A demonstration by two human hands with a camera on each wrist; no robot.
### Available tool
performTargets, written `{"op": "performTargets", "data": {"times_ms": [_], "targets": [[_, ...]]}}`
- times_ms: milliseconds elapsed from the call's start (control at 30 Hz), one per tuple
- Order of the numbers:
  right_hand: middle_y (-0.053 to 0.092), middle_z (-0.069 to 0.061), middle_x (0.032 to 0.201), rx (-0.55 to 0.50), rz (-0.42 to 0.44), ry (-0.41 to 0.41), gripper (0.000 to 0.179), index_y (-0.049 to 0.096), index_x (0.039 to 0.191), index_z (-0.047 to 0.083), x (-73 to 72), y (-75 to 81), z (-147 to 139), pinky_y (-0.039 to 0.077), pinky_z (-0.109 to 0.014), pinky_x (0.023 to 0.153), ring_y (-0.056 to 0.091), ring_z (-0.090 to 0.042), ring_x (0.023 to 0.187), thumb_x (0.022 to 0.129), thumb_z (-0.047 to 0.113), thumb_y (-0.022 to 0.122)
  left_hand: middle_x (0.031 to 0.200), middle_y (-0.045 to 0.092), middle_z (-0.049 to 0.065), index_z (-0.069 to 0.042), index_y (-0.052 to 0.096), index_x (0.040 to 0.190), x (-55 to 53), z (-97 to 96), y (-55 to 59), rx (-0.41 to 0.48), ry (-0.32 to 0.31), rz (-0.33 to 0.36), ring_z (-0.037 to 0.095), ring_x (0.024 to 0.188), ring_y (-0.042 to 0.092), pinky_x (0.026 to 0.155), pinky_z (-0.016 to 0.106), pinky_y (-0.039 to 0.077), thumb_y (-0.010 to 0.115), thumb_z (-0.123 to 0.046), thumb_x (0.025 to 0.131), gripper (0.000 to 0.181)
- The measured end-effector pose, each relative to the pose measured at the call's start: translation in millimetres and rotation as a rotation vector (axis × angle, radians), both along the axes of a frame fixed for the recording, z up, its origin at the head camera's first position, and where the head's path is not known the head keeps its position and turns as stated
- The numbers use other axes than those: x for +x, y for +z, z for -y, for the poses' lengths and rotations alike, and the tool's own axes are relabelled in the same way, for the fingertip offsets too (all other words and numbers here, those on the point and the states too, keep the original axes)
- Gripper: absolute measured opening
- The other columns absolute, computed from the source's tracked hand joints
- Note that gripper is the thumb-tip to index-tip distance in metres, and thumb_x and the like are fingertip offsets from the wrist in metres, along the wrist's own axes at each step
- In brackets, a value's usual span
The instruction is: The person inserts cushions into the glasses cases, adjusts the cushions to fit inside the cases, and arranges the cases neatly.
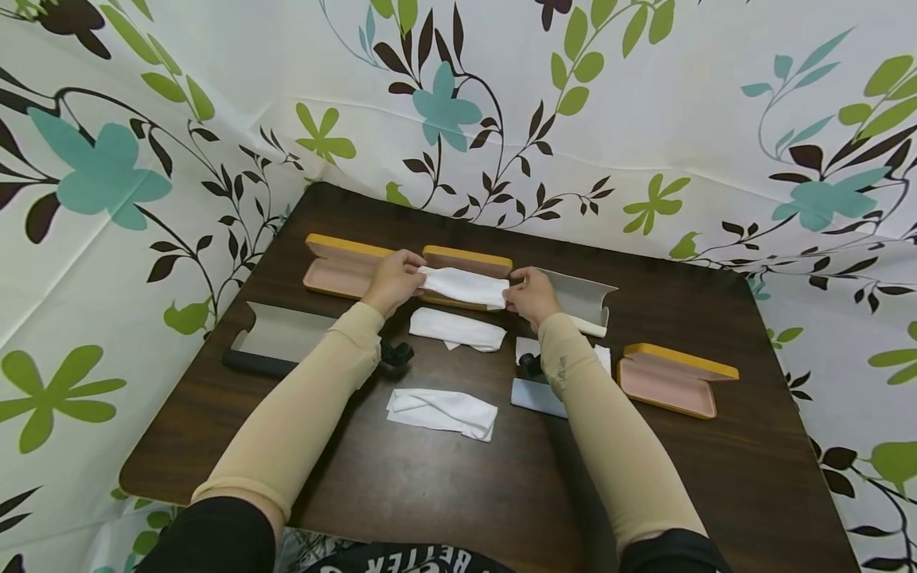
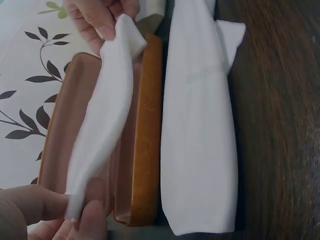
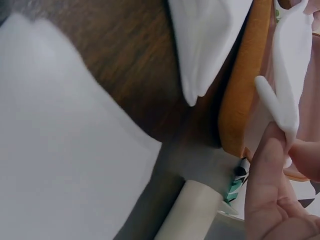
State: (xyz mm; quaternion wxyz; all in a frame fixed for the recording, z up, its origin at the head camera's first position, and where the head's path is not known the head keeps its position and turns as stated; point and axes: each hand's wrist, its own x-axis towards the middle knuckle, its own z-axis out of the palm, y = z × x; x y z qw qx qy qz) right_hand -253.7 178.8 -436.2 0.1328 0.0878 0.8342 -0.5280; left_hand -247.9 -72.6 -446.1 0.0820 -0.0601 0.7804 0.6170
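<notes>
A folded white cloth [image 1: 464, 287] is stretched between my two hands above an open glasses case [image 1: 469, 259] with an orange-brown outside and pink lining. My left hand [image 1: 394, 280] pinches the cloth's left end, and thumb and fingers show on it in the left wrist view. At the other end, my right hand [image 3: 280, 185] pinches the cloth between thumb and fingers. Just in front of the case lies a second folded white cloth [image 2: 200, 130]. A third folded white cloth [image 1: 442, 414] lies nearer my body.
Open glasses cases stand at the left [image 1: 342, 276] and right [image 1: 669, 390]. Open pale-lined cases with a dark outside [image 1: 286, 330] and a cream outside [image 1: 580, 298] lie beyond my forearms. Under my right forearm are another white cloth [image 1: 528, 347] and a light-blue flat item [image 1: 537, 396].
</notes>
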Motion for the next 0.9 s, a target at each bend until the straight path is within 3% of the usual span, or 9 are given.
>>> {"op": "performTargets", "data": {"times_ms": [200, 433, 567, 700, 800, 900], "targets": [[0.063, -0.021, 0.113, -0.003, -0.027, -0.01, 0.047, 0.046, 0.141, -0.002, -0.5, -7.6, 5, 0.057, -0.04, 0.089, 0.064, -0.026, 0.09, 0.097, -0.003, 0.062, 0.121, 0.063, 0.021, 0.004, 0.057, 0.129, 3.0, 1.5, -3.9, -0.088, -0.005, -0.067, 0.034, 0.103, 0.065, 0.086, 0.042, 0.057, 0.057, 0.001, 0.099, 0.029], [0.064, -0.022, 0.122, 0.03, -0.044, -0.001, 0.046, 0.045, 0.142, -0.002, 2.7, -10.4, 10, 0.055, -0.036, 0.09, 0.064, -0.03, 0.101, 0.099, -0.004, 0.058, 0.131, 0.06, 0.019, 0.001, 0.055, 0.134, 11.0, 3.7, -2.3, -0.214, 0.009, -0.095, 0.033, 0.116, 0.059, 0.093, 0.045, 0.051, 0.051, -0.012, 0.102, 0.034], [0.063, -0.021, 0.128, 0.111, -0.09, 0.037, 0.042, 0.046, 0.142, -0.002, 9.2, -6.1, 10, 0.052, -0.041, 0.096, 0.061, -0.033, 0.114, 0.102, 0.001, 0.054, 0.115, 0.068, 0.014, -0.003, 0.063, 0.126, 20.8, 1.3, 1.7, -0.425, -0.009, -0.211, 0.03, 0.094, 0.063, 0.077, 0.042, 0.052, 0.051, -0.015, 0.101, 0.03], [0.062, -0.019, 0.127, 0.302, -0.2, 0.099, 0.034, 0.055, 0.135, -0.002, 18.2, -1.4, 6, 0.048, -0.045, 0.1, 0.058, -0.035, 0.119, 0.102, 0.0, 0.048, 0.103, 0.072, 0.012, -0.004, 0.071, 0.119, 30.1, -5.2, 5.9, -0.697, -0.103, -0.391, 0.029, 0.079, 0.062, 0.062, 0.042, 0.05, 0.054, -0.015, 0.099, 0.028], [0.066, -0.021, 0.121, 0.478, -0.311, 0.206, 0.03, 0.065, 0.126, -0.003, 24.0, -1.0, 2, 0.05, -0.047, 0.097, 0.062, -0.037, 0.114, 0.1, -0.003, 0.05, 0.113, 0.073, 0.012, -0.004, 0.071, 0.12, 33.5, -10.1, 7.7, -0.854, -0.198, -0.483, 0.032, 0.094, 0.066, 0.073, 0.045, 0.055, 0.058, -0.016, 0.098, 0.029], [0.069, -0.021, 0.115, 0.602, -0.389, 0.32, 0.023, 0.071, 0.119, -0.003, 26.9, -4.3, 2, 0.053, -0.046, 0.092, 0.064, -0.036, 0.107, 0.099, -0.001, 0.06, 0.115, 0.073, 0.011, -0.006, 0.073, 0.115, 34.9, -12.0, 6.0, -0.969, -0.264, -0.476, 0.033, 0.104, 0.066, 0.086, 0.05, 0.053, 0.061, -0.02, 0.098, 0.025]]}}
